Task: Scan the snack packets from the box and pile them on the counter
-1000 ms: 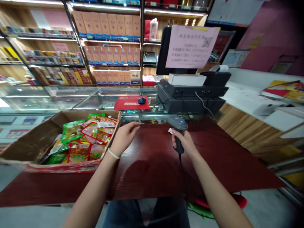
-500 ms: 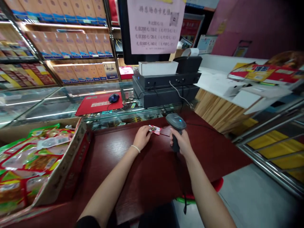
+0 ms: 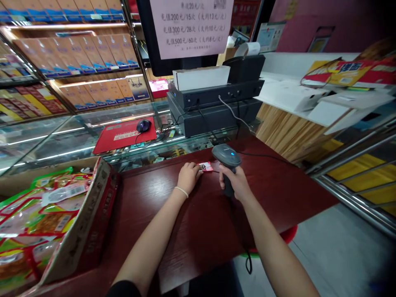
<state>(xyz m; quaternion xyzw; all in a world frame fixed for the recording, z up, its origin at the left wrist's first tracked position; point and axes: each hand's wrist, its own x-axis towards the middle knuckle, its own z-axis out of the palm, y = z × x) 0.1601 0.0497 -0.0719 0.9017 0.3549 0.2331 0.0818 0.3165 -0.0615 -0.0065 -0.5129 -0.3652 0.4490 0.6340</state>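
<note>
My left hand [image 3: 188,177], with a pale bracelet at its wrist, rests on the dark red wooden tabletop [image 3: 148,214]. Its fingers are closed on the left end of a small red-and-white packet [image 3: 206,166] lying flat there. Wrapped round the handle of a dark grey barcode scanner [image 3: 225,154] is my right hand [image 3: 237,181]. A blue light glows on top of the scanner, whose head is just right of the packet and points toward it. The scanner's cord hangs down past the table's near edge.
At the left stands an open cardboard box [image 3: 89,231] of bagged snacks. Beyond the table are a glass counter [image 3: 77,123], a red mouse pad [image 3: 120,136] with a mouse [image 3: 143,126], and a monitor above a black cash drawer [image 3: 213,117]. Metal rails [image 3: 349,194] are at right.
The camera view has tilted down slightly. The scanner and the packet are a little closer together, and my left fingers cover more of the packet's left end.
</note>
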